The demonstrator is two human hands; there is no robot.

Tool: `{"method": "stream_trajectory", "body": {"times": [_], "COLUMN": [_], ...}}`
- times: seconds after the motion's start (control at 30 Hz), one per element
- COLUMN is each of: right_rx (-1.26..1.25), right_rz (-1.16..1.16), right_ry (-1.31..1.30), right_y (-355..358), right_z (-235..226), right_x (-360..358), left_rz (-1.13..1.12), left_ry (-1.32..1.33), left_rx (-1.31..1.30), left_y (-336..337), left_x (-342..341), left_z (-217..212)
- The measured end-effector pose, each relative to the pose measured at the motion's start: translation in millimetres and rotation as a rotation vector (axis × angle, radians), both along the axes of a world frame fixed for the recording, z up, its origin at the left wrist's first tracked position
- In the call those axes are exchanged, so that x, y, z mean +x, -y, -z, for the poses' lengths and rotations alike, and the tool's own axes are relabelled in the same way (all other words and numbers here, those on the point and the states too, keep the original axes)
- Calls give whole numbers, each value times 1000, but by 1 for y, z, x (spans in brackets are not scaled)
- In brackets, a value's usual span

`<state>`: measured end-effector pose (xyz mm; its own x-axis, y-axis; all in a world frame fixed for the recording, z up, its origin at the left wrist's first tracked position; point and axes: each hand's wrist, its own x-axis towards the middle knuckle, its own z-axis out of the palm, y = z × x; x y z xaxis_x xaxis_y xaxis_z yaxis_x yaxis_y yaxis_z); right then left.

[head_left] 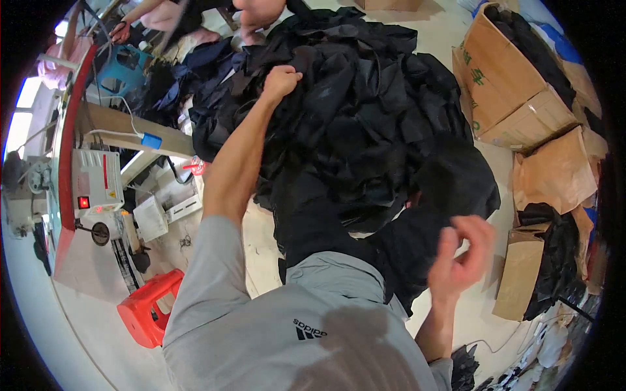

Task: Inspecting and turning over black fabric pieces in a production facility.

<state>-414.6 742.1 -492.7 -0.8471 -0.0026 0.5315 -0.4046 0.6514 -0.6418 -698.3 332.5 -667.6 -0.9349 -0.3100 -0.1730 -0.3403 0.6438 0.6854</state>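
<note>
A pale workshop floor (261, 247) spreads under me, with a big heap of black fabric pieces (365, 117) piled in front. My left hand (280, 81) is stretched far out and closed in a fist, its fingers bunched into the black cloth near the top of the heap. My right hand (460, 254) is raised close to me, beside the near edge of the heap, fingers curled loosely with thumb and forefinger almost meeting; I cannot tell whether anything is pinched between them. To my left stands a sewing machine table (72, 260) with a white control box (94, 179) showing a red light, and a red plastic stool (150, 306) sits on the floor just beside it. On the right, open cardboard boxes (508, 85) hold more black cloth. Another person's hand (120, 31) works at the far left
</note>
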Motion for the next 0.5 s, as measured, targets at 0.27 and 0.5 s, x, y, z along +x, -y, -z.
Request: {"method": "stream_trajectory", "body": {"times": [0.27, 0.5], "right_rx": [-593, -2017], "right_rz": [-702, -758], "right_ry": [813, 742], "right_y": [112, 143], "right_z": [21, -1], "right_x": [-49, -106], "left_rz": [119, 297], "left_ry": [-646, -415], "left_rx": [1226, 1980], "left_y": [-54, -149], "left_x": [101, 164], "left_z": [-199, -221]}}
